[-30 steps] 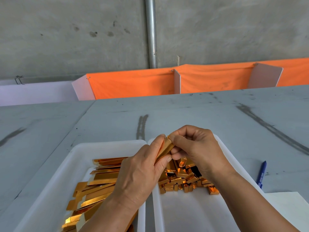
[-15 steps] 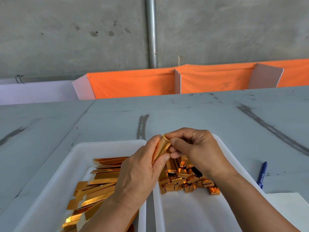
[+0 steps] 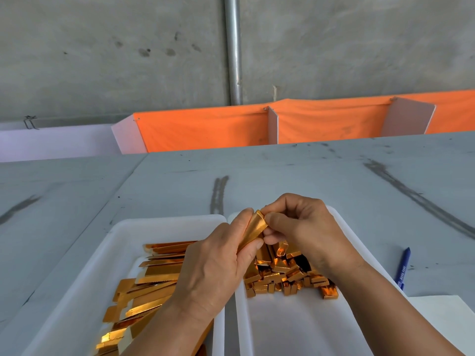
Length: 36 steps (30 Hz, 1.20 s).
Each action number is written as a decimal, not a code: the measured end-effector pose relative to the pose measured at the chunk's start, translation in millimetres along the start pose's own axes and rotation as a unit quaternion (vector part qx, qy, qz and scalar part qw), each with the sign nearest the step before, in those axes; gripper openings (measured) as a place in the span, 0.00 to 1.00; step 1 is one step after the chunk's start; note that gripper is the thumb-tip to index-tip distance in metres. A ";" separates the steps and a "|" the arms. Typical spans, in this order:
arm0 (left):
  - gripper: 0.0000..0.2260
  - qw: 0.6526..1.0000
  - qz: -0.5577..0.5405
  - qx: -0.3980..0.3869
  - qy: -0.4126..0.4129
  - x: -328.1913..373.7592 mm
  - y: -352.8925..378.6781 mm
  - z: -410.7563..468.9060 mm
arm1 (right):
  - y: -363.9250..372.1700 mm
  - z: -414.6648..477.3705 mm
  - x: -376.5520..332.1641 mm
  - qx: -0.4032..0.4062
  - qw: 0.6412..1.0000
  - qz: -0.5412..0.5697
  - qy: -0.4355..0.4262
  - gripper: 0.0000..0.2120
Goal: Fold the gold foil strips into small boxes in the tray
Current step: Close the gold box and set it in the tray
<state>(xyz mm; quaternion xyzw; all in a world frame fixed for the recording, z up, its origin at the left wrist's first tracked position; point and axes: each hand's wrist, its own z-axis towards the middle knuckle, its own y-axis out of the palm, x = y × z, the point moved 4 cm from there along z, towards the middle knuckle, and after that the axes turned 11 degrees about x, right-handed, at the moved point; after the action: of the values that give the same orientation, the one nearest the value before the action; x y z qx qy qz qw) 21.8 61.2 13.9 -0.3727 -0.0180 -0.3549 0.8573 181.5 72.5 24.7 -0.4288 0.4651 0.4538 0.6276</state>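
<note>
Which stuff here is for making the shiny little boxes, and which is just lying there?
For the job: held strip, pinched by left hand and right hand; flat strips in left tray; folded boxes in right tray.
Just lying about: blue pen, white paper, orange cloth.

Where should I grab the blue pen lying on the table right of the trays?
Pinch the blue pen across its barrel near the middle, coming down from above: it lies flat on the table, long and thin, with bare surface along both sides.
</note>
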 end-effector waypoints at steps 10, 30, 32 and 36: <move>0.23 0.998 -0.040 -0.038 0.025 -4.8 -1.1 -0.9 | -5.9 1.5 -4.6 -0.053 0.997 0.021 0.059 0.06; 0.21 0.998 -0.061 0.009 -0.022 -10.8 2.6 -2.3 | 1.2 -2.3 -7.2 -0.062 0.995 0.067 0.036 0.08; 0.21 0.997 -0.066 0.011 -0.025 -10.2 1.5 -1.9 | 0.9 -1.3 -6.6 -0.064 0.992 0.090 0.056 0.05; 0.21 0.997 -0.071 0.016 -0.028 -8.9 0.5 -2.3 | 0.1 -0.6 -6.1 -0.057 0.994 0.087 0.045 0.03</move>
<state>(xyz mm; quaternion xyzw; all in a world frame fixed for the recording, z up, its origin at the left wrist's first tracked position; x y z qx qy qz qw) 14.9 65.3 9.3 -0.3670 -0.0742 -0.4036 0.8348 180.3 70.9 30.5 -0.4422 0.5015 0.5126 0.5387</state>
